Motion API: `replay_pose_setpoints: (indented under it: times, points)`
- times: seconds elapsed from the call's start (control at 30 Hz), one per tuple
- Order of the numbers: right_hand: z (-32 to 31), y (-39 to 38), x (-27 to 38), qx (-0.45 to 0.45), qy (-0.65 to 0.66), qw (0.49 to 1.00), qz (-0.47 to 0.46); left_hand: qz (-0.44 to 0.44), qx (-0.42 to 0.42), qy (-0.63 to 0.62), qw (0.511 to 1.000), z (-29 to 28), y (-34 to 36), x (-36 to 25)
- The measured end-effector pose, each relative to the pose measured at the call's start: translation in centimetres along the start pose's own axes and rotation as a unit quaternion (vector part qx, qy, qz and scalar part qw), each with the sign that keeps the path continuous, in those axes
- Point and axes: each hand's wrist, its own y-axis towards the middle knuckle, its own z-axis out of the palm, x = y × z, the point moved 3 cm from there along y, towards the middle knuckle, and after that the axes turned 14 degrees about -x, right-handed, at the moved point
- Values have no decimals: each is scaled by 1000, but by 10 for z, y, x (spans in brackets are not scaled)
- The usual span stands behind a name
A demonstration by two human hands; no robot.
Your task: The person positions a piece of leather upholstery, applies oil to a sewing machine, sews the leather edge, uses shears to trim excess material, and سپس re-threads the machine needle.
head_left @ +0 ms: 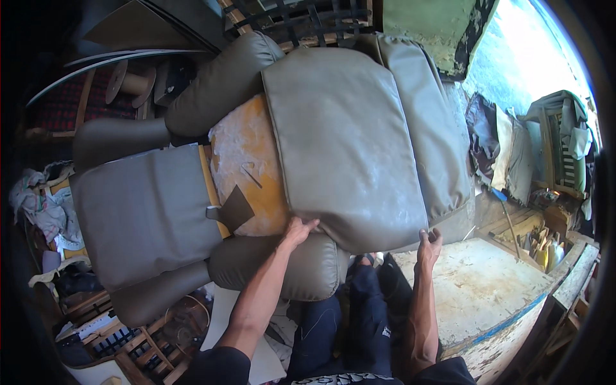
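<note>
A large grey-brown leatherette cushion (346, 141) lies across a padded chair covered in the same material. My left hand (300, 232) is closed on the cushion's near left corner, its thumb over the edge. At the near right corner my right hand (430, 245) touches the edge with thumb and fingers apart. Left of the cushion, yellow foam (256, 141) with whitish patches is exposed. On that foam lie a thin bent metal piece (251, 174) and a dark brown square scrap (236, 210). The cushion's underside is hidden.
A padded armrest (276, 266) lies before my left forearm, another armrest (221, 83) on the far side. A flat padded section (144, 215) extends left. To my right stands a worn whitish box (481, 289). A spool (131, 85) sits at the back left.
</note>
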Motion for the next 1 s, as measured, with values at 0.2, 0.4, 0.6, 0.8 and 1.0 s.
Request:
replay_pose_setpoints:
  times: [0.2,0.4,0.6,0.8,1.0]
  points:
    - [111,52,148,129,-97,961,-226,-13,145,-33,989,-25,-11,-12]
    - [222,80,198,266,-226,921,-170,63,163,-411,895,-68,0,-39]
    - [188,109,222,303,-153,923,-181,6,-25,-300,954,-74,100,-94]
    - [119,47,269,218,-66,952,-203,-5,-27,-382,924,-42,130,-66]
    - [158,136,235,185,-287,880,-331,-55,-31,-125,990,-56,130,-117]
